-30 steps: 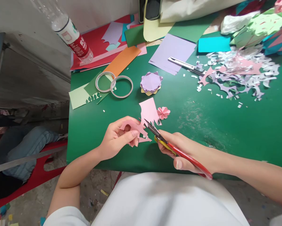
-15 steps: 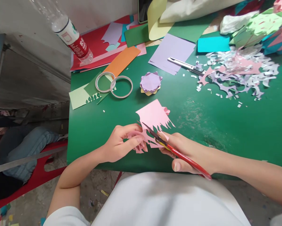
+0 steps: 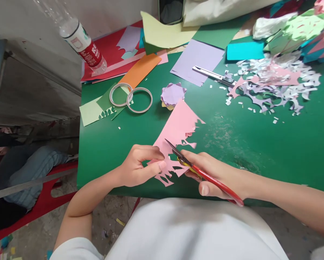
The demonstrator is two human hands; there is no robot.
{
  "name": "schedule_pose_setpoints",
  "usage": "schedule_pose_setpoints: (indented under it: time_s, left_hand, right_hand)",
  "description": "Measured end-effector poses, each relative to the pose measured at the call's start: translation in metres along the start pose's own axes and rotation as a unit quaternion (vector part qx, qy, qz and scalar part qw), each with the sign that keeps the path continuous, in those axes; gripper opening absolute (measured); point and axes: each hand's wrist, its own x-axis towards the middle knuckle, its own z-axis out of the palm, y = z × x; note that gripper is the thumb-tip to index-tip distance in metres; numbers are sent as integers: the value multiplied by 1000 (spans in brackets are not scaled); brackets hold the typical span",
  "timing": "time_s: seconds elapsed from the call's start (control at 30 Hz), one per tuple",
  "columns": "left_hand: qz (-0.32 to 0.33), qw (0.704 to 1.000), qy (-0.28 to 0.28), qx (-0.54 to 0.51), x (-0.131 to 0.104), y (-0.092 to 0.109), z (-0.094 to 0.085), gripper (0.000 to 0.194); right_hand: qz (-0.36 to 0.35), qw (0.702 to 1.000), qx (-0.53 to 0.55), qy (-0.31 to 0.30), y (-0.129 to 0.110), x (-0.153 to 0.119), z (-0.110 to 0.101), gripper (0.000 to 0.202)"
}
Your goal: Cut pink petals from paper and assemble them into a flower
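Observation:
Between thumb and fingers, my left hand (image 3: 141,164) pinches a sheet of pink paper (image 3: 175,124) whose right and lower edges are cut into ragged points and holes. My right hand (image 3: 213,173) is closed around red-handled scissors (image 3: 205,177). Their dark blades point up and left, lying across the pink paper close to my left fingertips. Part of the scissors' yellow inner side shows under my right fingers. Just beyond the paper's top corner sits a small lilac and yellow paper piece (image 3: 173,94) with a scalloped rim, partly covered by the sheet.
Two tape rolls (image 3: 139,100) lie over green paper scraps at left. A plastic bottle (image 3: 86,47) stands at the back left by coloured sheets. A box cutter (image 3: 213,75) rests on lilac paper (image 3: 197,59), beside a heap of paper clippings (image 3: 275,83). The green table's (image 3: 292,144) front edge borders my body.
The pink paper has turned and unfolded, now reaching farther up the table. At the back, the pale yellow sheet has flopped down to the left, uncovering more of the phone.

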Motion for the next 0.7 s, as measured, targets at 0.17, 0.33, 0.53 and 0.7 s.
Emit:
schedule_pose_setpoints:
  time_s: [0.17, 0.33, 0.53, 0.7]
  left_hand:
    - [10, 1000, -7, 27, -3, -2, 2, 21]
    - [3, 999, 11, 53, -6, -2, 1, 31]
    - [22, 995, 29, 90, -3, 0, 3, 34]
    - [33, 998, 20, 52, -3, -2, 7, 24]
  right_hand:
    - [17, 999, -35, -6, -3, 0, 0, 74]
    - [64, 995, -66, -26, -9, 1, 0, 79]
    - [62, 996, -64, -30, -10, 1, 0, 79]
    - [58, 997, -58, -16, -9, 1, 1, 75]
